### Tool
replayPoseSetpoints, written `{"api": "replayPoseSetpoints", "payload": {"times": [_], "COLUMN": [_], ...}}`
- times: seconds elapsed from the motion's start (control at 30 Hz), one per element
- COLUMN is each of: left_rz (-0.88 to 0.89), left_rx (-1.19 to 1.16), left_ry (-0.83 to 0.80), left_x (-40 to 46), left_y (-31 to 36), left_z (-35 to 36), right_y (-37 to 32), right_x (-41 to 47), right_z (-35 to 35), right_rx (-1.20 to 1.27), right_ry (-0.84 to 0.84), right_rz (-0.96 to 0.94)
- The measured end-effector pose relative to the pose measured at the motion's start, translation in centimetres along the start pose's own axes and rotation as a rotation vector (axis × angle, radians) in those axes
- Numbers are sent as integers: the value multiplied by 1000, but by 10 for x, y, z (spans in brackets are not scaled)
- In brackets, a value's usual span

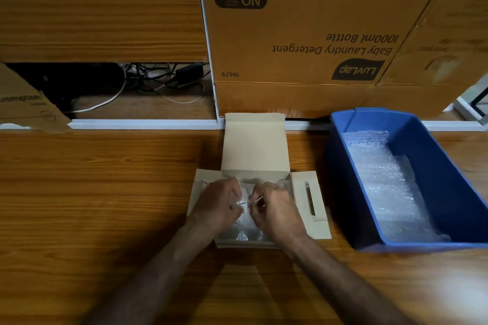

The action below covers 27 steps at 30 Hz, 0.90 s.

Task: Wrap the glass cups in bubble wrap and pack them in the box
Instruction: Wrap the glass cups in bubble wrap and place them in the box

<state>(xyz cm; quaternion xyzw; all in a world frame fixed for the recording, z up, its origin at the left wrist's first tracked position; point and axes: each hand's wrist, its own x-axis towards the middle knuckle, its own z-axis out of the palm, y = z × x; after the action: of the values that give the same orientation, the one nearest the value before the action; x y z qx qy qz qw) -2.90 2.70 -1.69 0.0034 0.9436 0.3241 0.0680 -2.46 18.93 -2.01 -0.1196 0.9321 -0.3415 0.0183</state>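
Note:
A small open cardboard box (254, 145) stands on the wooden table, its lid flap up at the back and side flaps spread. Both my hands are inside it. My left hand (219, 206) and my right hand (274, 208) curl round a glass cup (244, 215) between them; its clear rim shows in the gap. Bubble wrap (244, 235) lies in the box under the hands. Whether other cups sit in the box is hidden by my hands.
A blue plastic bin (433, 166) holding sheets of bubble wrap (383, 182) stands right of the box. A large brown carton (303, 34) leans at the back. A second carton's corner (26, 103) and loose cables (158, 79) lie at the back left.

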Motion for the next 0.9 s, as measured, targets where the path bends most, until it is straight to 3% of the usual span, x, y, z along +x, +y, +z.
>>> {"api": "replayPoseSetpoints", "payload": {"times": [0.23, 0.33, 0.4, 0.67, 0.9], "left_rz": [202, 308, 336, 316, 88], "left_rx": [237, 282, 317, 365, 282], "left_ry": [60, 111, 142, 54, -160], "left_x": [-6, -9, -7, -10, 1], "left_y": [-2, -9, -12, -4, 3], "left_z": [8, 13, 15, 14, -1], "right_y": [5, 10, 12, 8, 6], "right_x": [-2, 3, 6, 14, 12], "right_z": [-18, -31, -35, -37, -36], "right_rx": [100, -60, -190, -240, -306], "right_ry": [-128, -47, -96, -172, -183], "right_rz": [152, 135, 127, 143, 176]}}
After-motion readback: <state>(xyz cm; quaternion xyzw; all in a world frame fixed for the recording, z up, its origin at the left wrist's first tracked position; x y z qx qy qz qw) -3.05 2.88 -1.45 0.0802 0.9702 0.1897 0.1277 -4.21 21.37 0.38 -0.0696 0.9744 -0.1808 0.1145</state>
